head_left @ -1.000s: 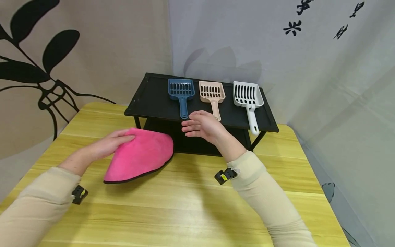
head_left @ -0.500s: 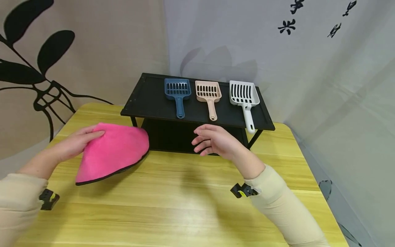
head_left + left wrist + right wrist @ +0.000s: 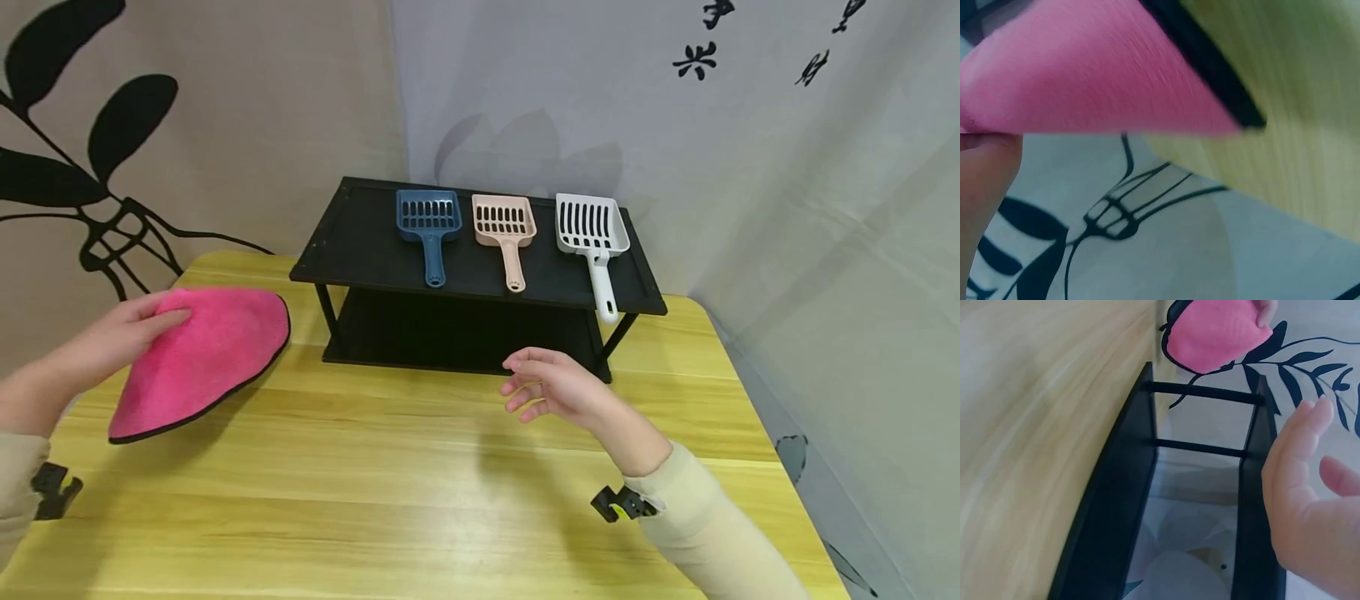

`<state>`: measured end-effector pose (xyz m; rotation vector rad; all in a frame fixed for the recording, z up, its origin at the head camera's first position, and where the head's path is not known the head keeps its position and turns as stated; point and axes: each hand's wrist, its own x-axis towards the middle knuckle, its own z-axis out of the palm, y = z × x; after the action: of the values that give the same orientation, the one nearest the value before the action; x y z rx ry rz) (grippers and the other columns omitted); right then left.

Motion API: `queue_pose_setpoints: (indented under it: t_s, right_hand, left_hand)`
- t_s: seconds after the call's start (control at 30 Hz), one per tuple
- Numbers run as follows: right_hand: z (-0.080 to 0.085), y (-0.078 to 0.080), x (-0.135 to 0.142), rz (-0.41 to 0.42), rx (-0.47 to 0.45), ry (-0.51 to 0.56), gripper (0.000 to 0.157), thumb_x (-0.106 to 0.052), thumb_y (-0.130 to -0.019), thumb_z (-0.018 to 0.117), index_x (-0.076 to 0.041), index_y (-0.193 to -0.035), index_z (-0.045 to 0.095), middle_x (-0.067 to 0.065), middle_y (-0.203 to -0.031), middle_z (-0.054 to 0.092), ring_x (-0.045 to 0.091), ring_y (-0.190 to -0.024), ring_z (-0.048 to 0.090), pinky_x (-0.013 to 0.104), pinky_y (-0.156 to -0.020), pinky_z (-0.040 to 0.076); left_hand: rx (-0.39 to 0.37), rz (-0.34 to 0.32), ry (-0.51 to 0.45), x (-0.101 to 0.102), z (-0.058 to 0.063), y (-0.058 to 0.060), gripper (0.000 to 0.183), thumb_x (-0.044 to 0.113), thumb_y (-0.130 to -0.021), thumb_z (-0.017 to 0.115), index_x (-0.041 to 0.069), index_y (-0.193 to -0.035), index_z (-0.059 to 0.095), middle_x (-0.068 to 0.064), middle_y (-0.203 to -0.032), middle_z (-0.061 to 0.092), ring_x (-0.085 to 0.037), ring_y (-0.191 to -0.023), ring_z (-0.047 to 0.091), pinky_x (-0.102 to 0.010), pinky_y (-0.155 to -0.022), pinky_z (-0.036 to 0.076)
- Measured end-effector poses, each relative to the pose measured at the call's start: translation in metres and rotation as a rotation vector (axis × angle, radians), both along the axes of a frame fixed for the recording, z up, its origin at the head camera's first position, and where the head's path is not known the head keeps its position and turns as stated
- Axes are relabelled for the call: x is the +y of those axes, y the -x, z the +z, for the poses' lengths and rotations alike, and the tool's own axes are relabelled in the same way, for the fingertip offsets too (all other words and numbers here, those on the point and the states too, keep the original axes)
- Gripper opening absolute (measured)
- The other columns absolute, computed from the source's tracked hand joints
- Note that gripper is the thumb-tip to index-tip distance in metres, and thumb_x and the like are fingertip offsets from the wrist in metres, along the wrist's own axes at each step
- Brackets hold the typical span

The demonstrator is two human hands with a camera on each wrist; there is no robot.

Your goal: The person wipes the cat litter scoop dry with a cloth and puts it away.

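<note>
At the left of the head view my left hand (image 3: 123,337) pinches a pink plush cloth (image 3: 210,346) with black edging, thumb on top. The cloth hangs over the left part of the table, its lower edge sloping down toward me. Up close in the left wrist view, the thumb (image 3: 985,187) presses against the fuzzy cloth (image 3: 1097,75). My right hand (image 3: 558,387) is in the air in front of the black rack, fingers loosely bent and holding nothing. On the rack's top lie a blue litter scoop (image 3: 431,225), a pale pink one (image 3: 506,229) and a white one (image 3: 596,233), handles toward me.
The black two-tier rack (image 3: 360,250) stands at the back of the wooden table (image 3: 375,475). Hanging fabric (image 3: 787,183) with black printing closes off the back and right side.
My left hand has carried the cloth leftward, away from the rack's front. My right hand has drawn back from near the scoop handles, toward me and to the right. The scoops stay put.
</note>
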<state>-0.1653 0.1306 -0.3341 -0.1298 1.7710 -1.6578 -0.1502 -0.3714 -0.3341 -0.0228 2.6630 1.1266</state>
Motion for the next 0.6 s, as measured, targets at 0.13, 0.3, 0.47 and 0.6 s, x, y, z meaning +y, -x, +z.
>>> queue_pose_setpoints:
  t_s: [0.13, 0.3, 0.47, 0.6]
  right_hand:
    - [-0.008, -0.001, 0.01, -0.016, 0.004, 0.017, 0.018, -0.016, -0.099, 0.04, -0.005, -0.111, 0.047, 0.0, -0.083, 0.062, 0.011, -0.07, 0.064, 0.024, -0.062, 0.053]
    - [-0.014, -0.003, 0.016, -0.036, -0.001, 0.022, 0.017, -0.017, -0.099, 0.042, -0.006, -0.11, 0.048, -0.001, -0.083, 0.062, 0.012, -0.071, 0.065, 0.024, -0.063, 0.054]
    - [-0.021, -0.005, 0.024, -0.049, -0.003, 0.015, 0.017, -0.017, -0.099, 0.042, -0.005, -0.109, 0.048, 0.0, -0.083, 0.061, 0.013, -0.072, 0.064, 0.024, -0.064, 0.054]
    - [-0.026, -0.006, 0.03, -0.059, -0.001, 0.019, 0.015, -0.017, -0.098, 0.043, -0.007, -0.107, 0.048, 0.0, -0.083, 0.062, 0.013, -0.072, 0.064, 0.024, -0.064, 0.054]
  left_hand:
    - [-0.042, -0.072, 0.009, 0.023, -0.016, 0.003, 0.058, 0.036, -0.102, 0.03, -0.006, -0.142, 0.025, -0.027, -0.14, 0.033, -0.029, -0.123, 0.042, -0.041, -0.093, 0.041]
    - [-0.033, -0.181, -0.054, 0.061, -0.045, 0.0, 0.054, 0.028, -0.102, 0.035, -0.011, -0.139, 0.029, -0.033, -0.143, 0.029, -0.043, -0.13, 0.03, -0.042, -0.1, 0.039]
    - [0.002, -0.303, 0.01, 0.098, -0.07, -0.005, 0.051, 0.027, -0.099, 0.044, -0.009, -0.135, 0.038, -0.03, -0.134, 0.045, -0.039, -0.123, 0.044, -0.046, -0.097, 0.042]
    - [-0.025, -0.38, 0.078, 0.119, -0.073, -0.01, 0.054, 0.032, -0.097, 0.049, -0.008, -0.134, 0.04, -0.027, -0.132, 0.048, -0.042, -0.123, 0.046, -0.053, -0.098, 0.039]
